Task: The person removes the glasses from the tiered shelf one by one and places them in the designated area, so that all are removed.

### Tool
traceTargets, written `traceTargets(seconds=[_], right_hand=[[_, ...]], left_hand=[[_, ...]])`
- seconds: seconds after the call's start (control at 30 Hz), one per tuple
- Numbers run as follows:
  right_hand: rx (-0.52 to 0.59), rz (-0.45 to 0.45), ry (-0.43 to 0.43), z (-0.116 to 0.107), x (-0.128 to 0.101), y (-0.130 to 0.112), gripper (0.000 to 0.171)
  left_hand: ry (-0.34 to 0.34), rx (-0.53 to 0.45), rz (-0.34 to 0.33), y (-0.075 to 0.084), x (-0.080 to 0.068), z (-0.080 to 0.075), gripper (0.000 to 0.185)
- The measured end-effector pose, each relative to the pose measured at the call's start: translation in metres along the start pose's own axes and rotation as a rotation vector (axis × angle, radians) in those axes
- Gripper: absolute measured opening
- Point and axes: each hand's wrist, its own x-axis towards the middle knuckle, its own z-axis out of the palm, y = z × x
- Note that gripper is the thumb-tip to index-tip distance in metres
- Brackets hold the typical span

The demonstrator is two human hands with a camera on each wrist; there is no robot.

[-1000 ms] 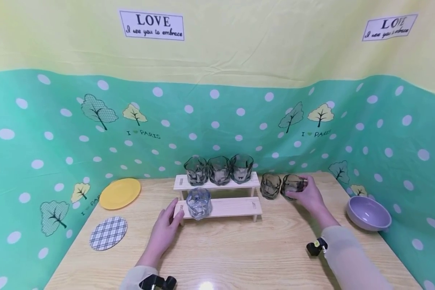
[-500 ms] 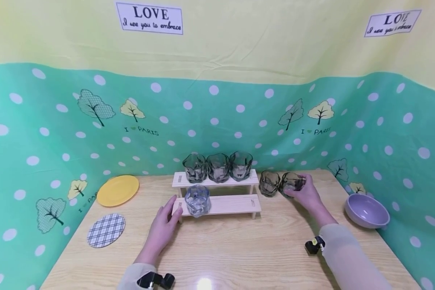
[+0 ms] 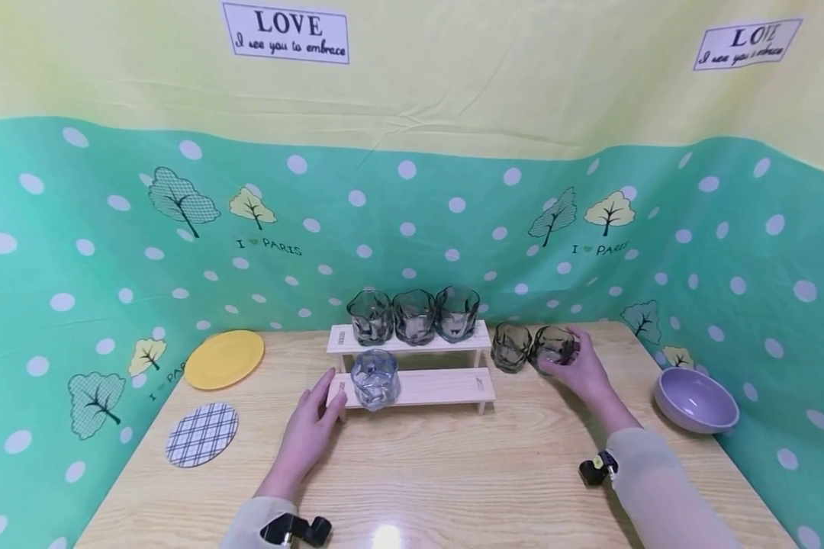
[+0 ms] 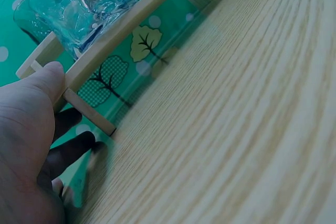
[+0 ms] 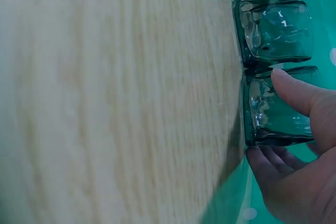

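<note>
My right hand [image 3: 580, 371] holds a smoky grey glass [image 3: 552, 349] standing on the table, thumb across its near side and fingers at its right. In the right wrist view this glass [image 5: 281, 106] stands against a second smoky glass [image 5: 275, 30]. My left hand [image 3: 309, 423] grips the left end of a two-step wooden rack [image 3: 439, 387]; in the left wrist view the thumb [image 4: 50, 77] lies on the shelf's end, the other fingers beside and below it. A clear bluish glass [image 3: 374, 379] sits on the lower step. Three smoky glasses [image 3: 414, 317] line the upper step.
At the left lie a yellow plate [image 3: 223, 360] and a round checked coaster [image 3: 202, 435]. A purple bowl [image 3: 696, 400] stands at the table's right edge. Behind everything hangs a green and yellow printed cloth [image 3: 412, 213]. The table [image 3: 453, 473] has a light wood grain.
The head view has tilted slightly, so everything sits a little higher in the picture. Both hands and the glasses keep their places.
</note>
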Motion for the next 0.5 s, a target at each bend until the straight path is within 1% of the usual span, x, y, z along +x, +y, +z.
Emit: traceTargets(seconds=[0.17, 0.37, 0.5], right_hand=[[0.004, -0.042, 0.027, -0.001, -0.003, -0.002, 0.117], [0.006, -0.078, 0.139, -0.003, -0.013, -0.013, 0.121], [0.041, -0.109, 0.19, -0.002, -0.026, -0.026, 0.118]], left_hand=[[-0.009, 0.002, -0.007, -0.002, 0.001, 0.001, 0.07], [-0.023, 0.003, -0.024, -0.002, 0.002, 0.0, 0.071], [-0.025, 0.003, -0.025, -0.003, 0.002, 0.0, 0.071]])
